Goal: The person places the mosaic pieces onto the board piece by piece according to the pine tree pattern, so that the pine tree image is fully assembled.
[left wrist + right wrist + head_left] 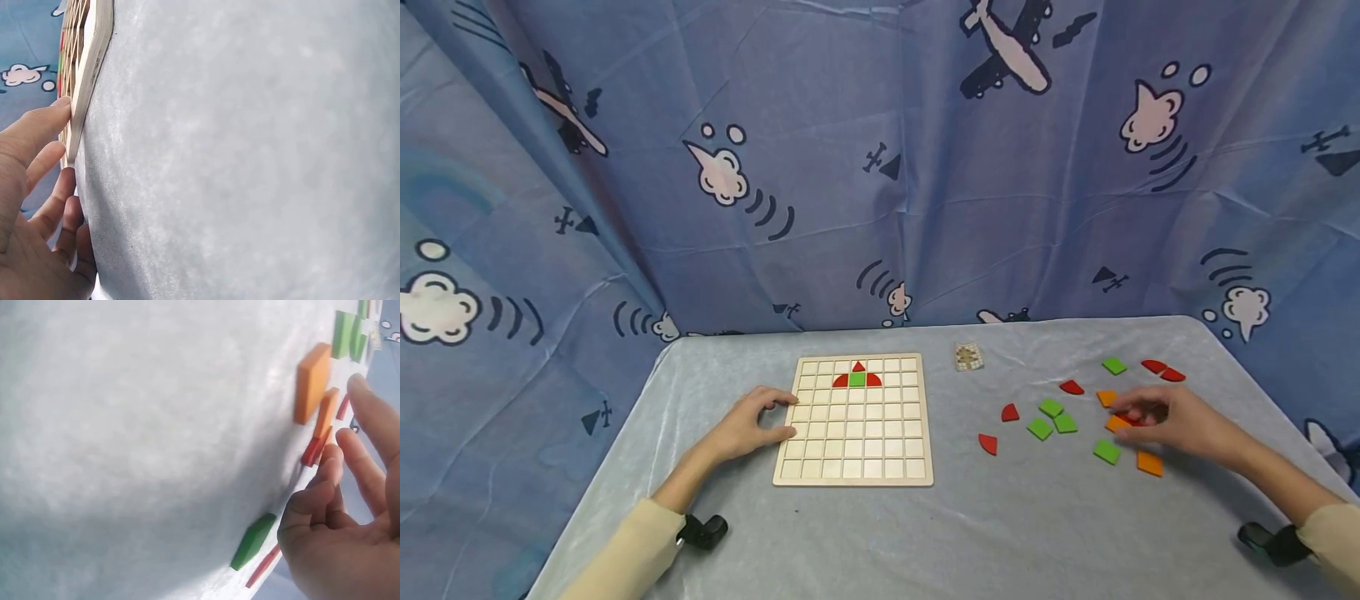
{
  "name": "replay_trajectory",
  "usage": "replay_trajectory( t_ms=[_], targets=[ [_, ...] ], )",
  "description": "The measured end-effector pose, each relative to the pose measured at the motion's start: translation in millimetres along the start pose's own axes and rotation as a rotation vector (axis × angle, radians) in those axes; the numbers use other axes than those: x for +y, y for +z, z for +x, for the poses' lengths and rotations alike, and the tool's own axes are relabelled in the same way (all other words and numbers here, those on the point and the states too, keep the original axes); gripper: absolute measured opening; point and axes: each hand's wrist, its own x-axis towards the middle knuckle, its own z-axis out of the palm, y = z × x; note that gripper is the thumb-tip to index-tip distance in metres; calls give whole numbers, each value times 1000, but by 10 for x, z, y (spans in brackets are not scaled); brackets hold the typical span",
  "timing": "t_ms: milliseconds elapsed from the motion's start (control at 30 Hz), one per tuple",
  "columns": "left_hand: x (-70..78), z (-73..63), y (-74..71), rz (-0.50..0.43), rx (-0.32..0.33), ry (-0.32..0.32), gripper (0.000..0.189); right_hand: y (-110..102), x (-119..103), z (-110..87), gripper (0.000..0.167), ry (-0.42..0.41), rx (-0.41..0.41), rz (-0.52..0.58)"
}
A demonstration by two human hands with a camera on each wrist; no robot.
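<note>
A pale wooden grid board (853, 482) lies flat on the table. My left hand (747, 425) rests at its left edge, with fingertips touching the frame; the left wrist view shows the board's side (87, 81) against the fingers. Near the board's top sit a green square (857, 380), a red triangle (859, 367) above it and red quarter-round pieces (841, 382) on either side. Over the loose pieces at right is my right hand (1187, 425), fingers loosely bent, close to an orange square (1116, 423) and a red piece (312, 451). Nothing shows between thumb and fingers.
Several green squares (1051, 407), red quarter-round pieces (988, 444) and orange squares (1149, 463) lie scattered right of the board. A small patterned card (968, 357) is behind them. A blue printed curtain (820, 167) hangs along the table's back edge.
</note>
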Motion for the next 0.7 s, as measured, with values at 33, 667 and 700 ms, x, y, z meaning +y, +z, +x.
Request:
replay_trajectory(
  t_ms=[33, 667, 700],
  targets=[
    [0, -2, -1, 1, 2, 0, 44, 5, 9, -4, 36, -5, -1, 3],
    [12, 2, 0, 11, -2, -5, 44, 35, 33, 31, 35, 4, -33, -37],
    [11, 1, 1, 11, -2, -5, 44, 36, 32, 33, 35, -3, -35, -33]
  ],
)
